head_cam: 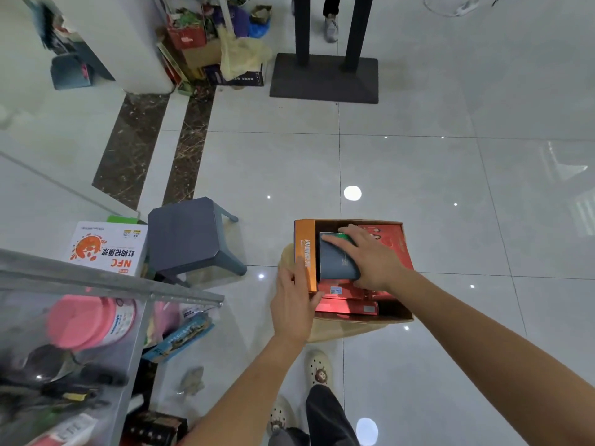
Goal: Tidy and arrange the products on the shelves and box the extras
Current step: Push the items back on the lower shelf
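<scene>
An open cardboard box (397,318) stands on the floor in front of me. Inside it stand an orange product box (304,239) on edge at the left, a grey-blue box (335,262) in the middle and several red boxes (346,305). My right hand (370,255) lies over the grey-blue box with fingers spread across its top. My left hand (293,304) holds the near end of the orange box, thumb on its inner side.
A grey plastic stool (190,235) stands left of the box, with a white NFC juice carton (108,247) beside it. A glass shelf (106,278) at lower left holds a pink-lidded jar (87,320) and packets. A black stand base (323,78) and another person's shoe (331,27) are farther off.
</scene>
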A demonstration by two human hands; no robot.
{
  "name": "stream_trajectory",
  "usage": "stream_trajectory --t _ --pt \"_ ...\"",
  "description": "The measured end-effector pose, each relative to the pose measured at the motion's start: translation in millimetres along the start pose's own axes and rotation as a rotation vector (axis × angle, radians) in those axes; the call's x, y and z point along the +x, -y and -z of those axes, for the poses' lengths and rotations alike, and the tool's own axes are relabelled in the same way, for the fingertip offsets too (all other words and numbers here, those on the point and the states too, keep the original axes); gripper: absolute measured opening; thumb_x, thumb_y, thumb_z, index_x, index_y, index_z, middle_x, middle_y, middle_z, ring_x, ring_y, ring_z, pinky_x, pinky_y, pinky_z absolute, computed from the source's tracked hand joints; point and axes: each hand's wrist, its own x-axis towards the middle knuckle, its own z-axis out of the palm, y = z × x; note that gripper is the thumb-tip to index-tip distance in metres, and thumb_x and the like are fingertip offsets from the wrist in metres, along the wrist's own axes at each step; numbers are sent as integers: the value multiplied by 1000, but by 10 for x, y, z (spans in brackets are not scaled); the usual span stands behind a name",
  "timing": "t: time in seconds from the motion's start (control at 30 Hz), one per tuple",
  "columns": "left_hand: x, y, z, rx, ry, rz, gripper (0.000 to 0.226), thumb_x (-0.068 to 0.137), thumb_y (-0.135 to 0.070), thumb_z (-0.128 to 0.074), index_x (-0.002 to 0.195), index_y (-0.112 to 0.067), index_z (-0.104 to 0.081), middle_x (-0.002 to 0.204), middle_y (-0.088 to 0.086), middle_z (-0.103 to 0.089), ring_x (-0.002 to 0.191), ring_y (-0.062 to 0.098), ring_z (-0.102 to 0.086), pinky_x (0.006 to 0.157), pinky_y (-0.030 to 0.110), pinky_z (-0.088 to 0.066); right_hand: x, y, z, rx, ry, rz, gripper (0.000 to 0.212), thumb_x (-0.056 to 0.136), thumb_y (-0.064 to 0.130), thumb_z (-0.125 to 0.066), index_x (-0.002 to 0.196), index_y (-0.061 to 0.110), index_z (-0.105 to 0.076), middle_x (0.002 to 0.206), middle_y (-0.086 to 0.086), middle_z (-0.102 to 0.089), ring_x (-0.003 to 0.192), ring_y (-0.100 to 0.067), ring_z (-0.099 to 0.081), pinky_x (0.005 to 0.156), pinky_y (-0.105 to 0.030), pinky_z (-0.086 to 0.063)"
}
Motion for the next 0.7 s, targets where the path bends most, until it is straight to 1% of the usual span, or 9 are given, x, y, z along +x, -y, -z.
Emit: stream_trajectory --t 0.07,0.1,0.17,0.23,0.3,0.47,0.57,0.63,0.7 --pt "58 -27 -16 114 -3 -44 89 93 -47 -59 156 -21 -2 136 14 -36 116 25 -49 81 31 -52 154 -3 25 -63 68 -60 109 80 20 -75 153 40 4 163 -4 1 150 -26 4 118 -46 -22" --pt "85 -40 -18 151 -2 -55 91 93 -48 -57 156 -20 3 138 15 -34 118 26 -48 86 31 -51 221 -7 39 -98 101 -81 110 82 20 -73 152 40 9 163 -5 7 150 -27 9 120 -46 -13" --pt "153 -61 -2 182 14 -75 97 92 -50 -59 156 -18 7 144 17 -31 126 29 -44 100 34 -46 320 1 30 -149 129 -115 111 84 21 -71 151 37 16 162 -9 16 149 -29 14 120 -46 -3" --pt "217 -49 18 185 47 -107 105 89 -47 -64 155 -15 10 155 18 -19 139 32 -31 114 38 -33 361 20 -16 -171 127 -148 112 85 22 -70 150 36 20 160 -11 21 148 -31 18 120 -47 0" --pt "274 -30 45 186 85 -135 108 89 -41 -67 154 -13 15 162 18 -3 149 32 -13 121 41 -20 385 33 -60 -199 124 -177 113 85 21 -69 150 35 22 160 -12 23 148 -31 20 119 -50 1" --pt "363 -33 121 198 149 -115 109 90 -31 -69 153 -15 18 163 15 8 151 33 0 121 45 -10 417 59 -58 -248 114 -240 119 83 24 -72 148 34 27 160 -13 21 148 -28 18 118 -53 3" --pt "337 -43 222 205 221 -114 121 84 -41 -74 152 -17 23 162 14 18 150 34 9 121 47 -6 302 152 -54 -242 122 -255 122 79 49 -73 150 28 25 161 -11 19 149 -28 17 118 -54 4" --pt "288 -29 352 236 220 -121 124 82 -54 -70 150 -18 27 160 11 25 149 32 17 121 48 -1 202 240 0 -250 101 -240 116 82 65 -61 150 27 24 161 -9 20 148 -27 18 117 -53 7" --pt "194 48 535 274 179 -79 116 87 -62 -59 149 -20 29 159 9 30 148 31 23 121 48 4 109 357 135 -304 60 -192 104 86 72 -44 151 26 22 161 -8 21 148 -26 19 117 -52 9"
